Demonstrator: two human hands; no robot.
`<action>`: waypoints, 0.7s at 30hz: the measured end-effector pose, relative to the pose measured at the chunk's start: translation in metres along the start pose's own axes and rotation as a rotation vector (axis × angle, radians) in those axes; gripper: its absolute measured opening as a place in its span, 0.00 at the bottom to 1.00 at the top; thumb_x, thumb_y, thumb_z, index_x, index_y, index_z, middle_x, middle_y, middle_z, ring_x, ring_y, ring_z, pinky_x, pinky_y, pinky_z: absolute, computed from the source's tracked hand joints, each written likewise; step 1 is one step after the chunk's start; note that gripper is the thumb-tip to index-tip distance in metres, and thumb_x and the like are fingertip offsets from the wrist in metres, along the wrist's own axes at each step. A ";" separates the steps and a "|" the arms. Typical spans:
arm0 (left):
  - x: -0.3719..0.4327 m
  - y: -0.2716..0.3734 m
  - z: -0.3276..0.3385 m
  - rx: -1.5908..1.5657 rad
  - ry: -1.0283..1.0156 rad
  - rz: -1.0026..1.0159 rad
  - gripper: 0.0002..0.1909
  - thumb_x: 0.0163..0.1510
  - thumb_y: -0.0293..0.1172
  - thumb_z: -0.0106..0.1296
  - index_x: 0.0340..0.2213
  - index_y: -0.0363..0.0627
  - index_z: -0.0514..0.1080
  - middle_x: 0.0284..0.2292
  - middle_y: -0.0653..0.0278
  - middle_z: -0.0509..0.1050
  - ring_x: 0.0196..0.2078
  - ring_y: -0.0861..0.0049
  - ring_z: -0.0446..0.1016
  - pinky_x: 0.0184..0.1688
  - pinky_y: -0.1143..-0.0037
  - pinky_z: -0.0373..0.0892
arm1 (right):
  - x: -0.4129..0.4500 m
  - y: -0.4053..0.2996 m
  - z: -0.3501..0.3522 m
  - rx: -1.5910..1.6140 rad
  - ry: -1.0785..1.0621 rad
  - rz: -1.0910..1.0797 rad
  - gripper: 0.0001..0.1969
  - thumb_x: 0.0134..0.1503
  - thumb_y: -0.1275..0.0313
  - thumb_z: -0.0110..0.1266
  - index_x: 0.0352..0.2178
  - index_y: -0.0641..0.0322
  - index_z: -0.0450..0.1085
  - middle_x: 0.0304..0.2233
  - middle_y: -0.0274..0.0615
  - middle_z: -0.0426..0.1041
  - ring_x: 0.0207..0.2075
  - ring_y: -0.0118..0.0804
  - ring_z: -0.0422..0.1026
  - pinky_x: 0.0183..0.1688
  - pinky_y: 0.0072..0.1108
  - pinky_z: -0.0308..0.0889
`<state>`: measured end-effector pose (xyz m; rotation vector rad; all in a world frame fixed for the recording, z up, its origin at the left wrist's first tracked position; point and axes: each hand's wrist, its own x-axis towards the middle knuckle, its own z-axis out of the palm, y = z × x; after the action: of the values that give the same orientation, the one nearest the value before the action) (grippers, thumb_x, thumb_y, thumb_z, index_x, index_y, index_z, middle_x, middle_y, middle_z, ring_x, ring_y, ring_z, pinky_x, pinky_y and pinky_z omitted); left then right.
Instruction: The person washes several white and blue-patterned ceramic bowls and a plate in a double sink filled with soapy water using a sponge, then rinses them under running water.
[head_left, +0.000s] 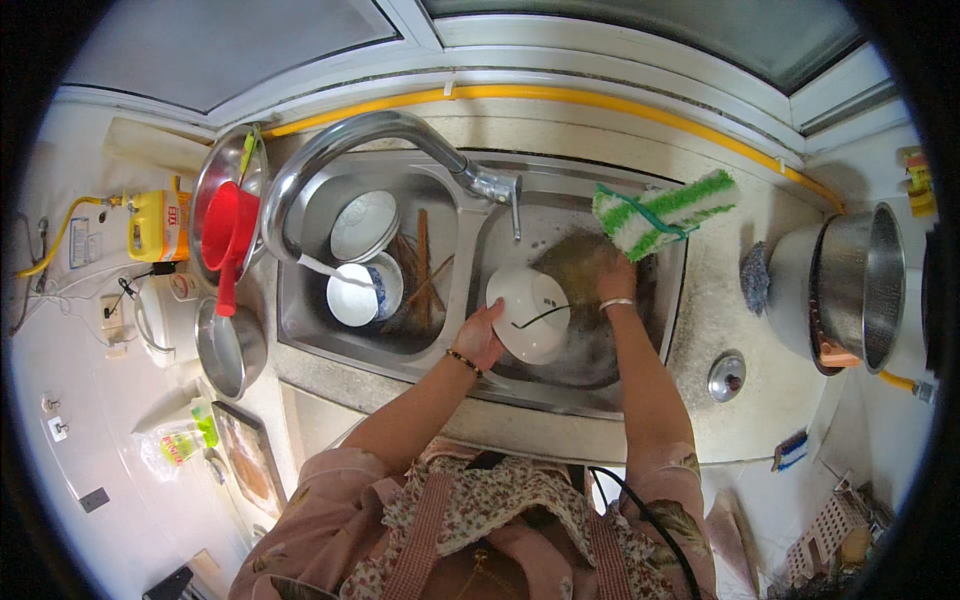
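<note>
My left hand (481, 334) grips the left edge of a white dish (528, 315), whose marked underside faces up over the right sink basin (585, 379). To the right of the dish, my right hand (616, 276) is over the same basin beside a brownish, blurred patch; its fingers are partly hidden. Just above that hand, a green and white striped cloth (660, 214) lies over the basin's back right rim. In the left basin (315, 322), water runs from the faucet (360, 124) onto a white bowl (352, 295). More bowls (365, 225) and brown chopsticks (424, 262) lie there.
Left of the sink are a red ladle (229, 229), metal bowls (231, 349) and a yellow jug (156, 225). On the right counter stand metal pots (847, 289), a scouring pad (754, 277) and a small lid (727, 376). A yellow pipe (525, 93) runs along the back.
</note>
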<state>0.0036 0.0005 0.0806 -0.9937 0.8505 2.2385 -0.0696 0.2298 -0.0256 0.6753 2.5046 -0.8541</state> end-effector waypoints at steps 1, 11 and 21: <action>0.001 0.004 -0.013 0.002 0.047 0.023 0.23 0.52 0.36 0.40 0.47 0.37 0.51 0.45 0.57 0.60 0.47 0.66 0.60 0.49 0.68 0.57 | -0.025 -0.036 -0.011 -0.202 -0.012 -0.248 0.19 0.49 0.71 0.41 0.45 0.61 0.57 0.47 0.47 0.58 0.48 0.47 0.56 0.48 0.34 0.53; -0.001 0.005 -0.006 -0.001 -0.005 0.065 0.23 0.51 0.32 0.42 0.46 0.36 0.51 0.44 0.57 0.61 0.47 0.68 0.61 0.49 0.69 0.59 | -0.102 -0.027 -0.019 -0.528 -0.144 -0.803 0.10 0.49 0.69 0.40 0.27 0.60 0.68 0.32 0.41 0.67 0.40 0.41 0.62 0.44 0.33 0.57; -0.020 0.012 -0.012 0.123 -0.063 -0.039 0.26 0.51 0.33 0.43 0.48 0.36 0.49 0.45 0.56 0.59 0.48 0.66 0.59 0.50 0.68 0.57 | -0.141 -0.038 -0.085 -0.017 0.116 -0.620 0.06 0.36 0.73 0.51 0.20 0.60 0.66 0.27 0.42 0.67 0.32 0.43 0.65 0.34 0.29 0.62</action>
<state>0.0123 -0.0203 0.0938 -0.8715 0.9207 2.1453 0.0037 0.2147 0.1257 -0.0845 2.8652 -1.0104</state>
